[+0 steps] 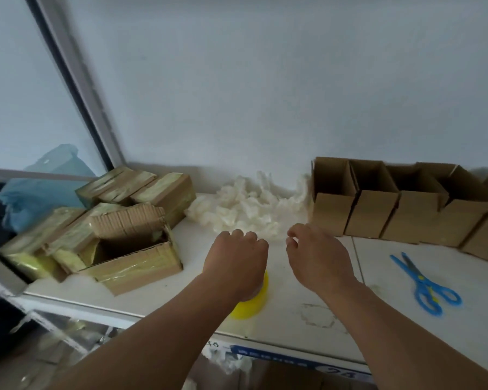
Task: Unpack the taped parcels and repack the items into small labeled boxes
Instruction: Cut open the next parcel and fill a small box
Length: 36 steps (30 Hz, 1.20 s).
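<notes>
1. While both forearms reach in over the front edge of the white table (302, 280), the left hand (235, 260) hangs above the middle of the surface with its fingers curled under; whether it holds anything cannot be told.
2. Just beneath the left wrist, a yellow tape roll (250, 301) stands near the front edge, partly hidden by the arm.
3. Close beside it to the right, the right hand (316, 256) hovers with fingers loosely bent and thumb near the fingertips, holding nothing that shows.
4. Taped parcels (141, 190), wrapped in yellowish tape, are piled at the left end of the surface, toward the back corner.
5. Foremost in that pile, an opened parcel (133, 257) sits with its flaps up and its inside dark.
6. White packing filler (245, 206) lies heaped along the back edge, between the parcels and the boxes, just beyond both hands.
7. Small boxes (406, 204), brown and open-topped, stand touching in a row along the back edge on the right.
8. Blue scissors (423, 282) lie flat near the right end, in front of the boxes and well apart from the hands.
9. Behind the parcels, past the left edge, a blue plastic bag (40, 190) shows.
</notes>
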Each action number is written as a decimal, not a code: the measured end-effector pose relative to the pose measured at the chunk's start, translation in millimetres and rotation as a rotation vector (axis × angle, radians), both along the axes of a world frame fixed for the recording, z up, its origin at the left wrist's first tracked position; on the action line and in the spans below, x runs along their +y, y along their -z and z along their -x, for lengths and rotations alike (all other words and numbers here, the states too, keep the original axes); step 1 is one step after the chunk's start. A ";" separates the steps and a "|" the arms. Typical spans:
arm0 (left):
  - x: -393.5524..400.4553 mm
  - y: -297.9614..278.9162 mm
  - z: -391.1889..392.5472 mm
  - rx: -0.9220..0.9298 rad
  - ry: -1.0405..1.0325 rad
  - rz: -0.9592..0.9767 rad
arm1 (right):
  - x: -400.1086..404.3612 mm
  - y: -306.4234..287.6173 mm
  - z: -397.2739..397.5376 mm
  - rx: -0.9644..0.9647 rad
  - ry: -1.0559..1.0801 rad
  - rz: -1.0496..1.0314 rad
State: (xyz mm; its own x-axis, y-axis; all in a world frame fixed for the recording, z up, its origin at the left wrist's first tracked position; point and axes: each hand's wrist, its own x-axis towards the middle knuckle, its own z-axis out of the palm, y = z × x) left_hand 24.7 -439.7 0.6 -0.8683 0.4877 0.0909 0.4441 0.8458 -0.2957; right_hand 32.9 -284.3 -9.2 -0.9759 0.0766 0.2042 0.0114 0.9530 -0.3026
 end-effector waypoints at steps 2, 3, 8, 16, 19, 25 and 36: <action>-14.3 -5.6 -3.7 -0.008 -0.024 -0.003 | -14.2 -0.5 -0.7 0.000 -0.033 -0.021; -21.7 -8.6 -6.8 -0.009 -0.033 -0.007 | -22.1 -0.7 -1.1 -0.002 -0.048 -0.026; -63.5 -14.9 -19.1 -0.008 -0.084 -0.022 | -64.1 -3.0 -4.0 -0.015 -0.124 -0.060; -90.9 -19.8 -18.1 0.022 -0.154 -0.083 | -93.0 -15.0 -4.5 -0.046 -0.147 -0.065; -85.3 -24.1 -14.9 0.026 -0.193 -0.140 | -93.9 -18.7 -4.9 -0.053 -0.159 -0.038; -83.8 -28.3 -10.7 0.010 -0.238 -0.232 | -74.5 -30.9 7.4 -0.024 -0.110 0.053; -17.4 -10.1 9.7 -0.142 -0.251 -0.362 | 15.1 -20.3 19.9 0.066 0.109 0.257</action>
State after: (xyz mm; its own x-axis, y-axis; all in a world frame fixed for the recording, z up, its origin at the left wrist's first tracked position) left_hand 15.0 -457.1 10.7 -0.9715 0.2201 0.0884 0.2276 0.9698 0.0873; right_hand 13.0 -269.2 11.1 -0.9445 0.2374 0.2272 0.0818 0.8394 -0.5373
